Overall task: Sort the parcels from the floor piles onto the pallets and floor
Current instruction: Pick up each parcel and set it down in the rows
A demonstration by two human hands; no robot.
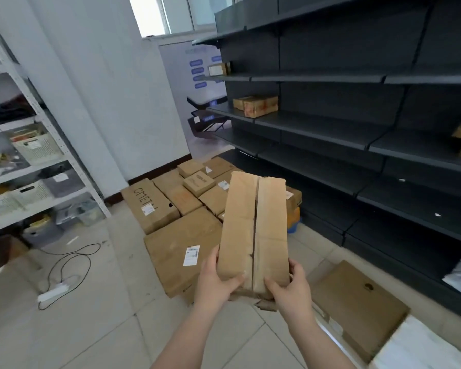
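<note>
I hold a long brown cardboard parcel [253, 227] in front of me, its taped seam facing up. My left hand [216, 280] grips its near left corner, thumb on top. At the near right corner my right hand [290, 286] grips it the same way. Beyond the parcel, a pile of brown cardboard boxes [176, 209] covers the floor against the white wall; several carry white labels. A flat brown box [362, 304] and a white parcel [421, 350] lie on the floor at my right.
Dark metal shelving [357, 123] runs along the right, with a few small boxes [256, 105] on it. A white rack [37, 169] with baskets stands at the left. A power strip [53, 291] and black cable lie on the tiled floor at the left.
</note>
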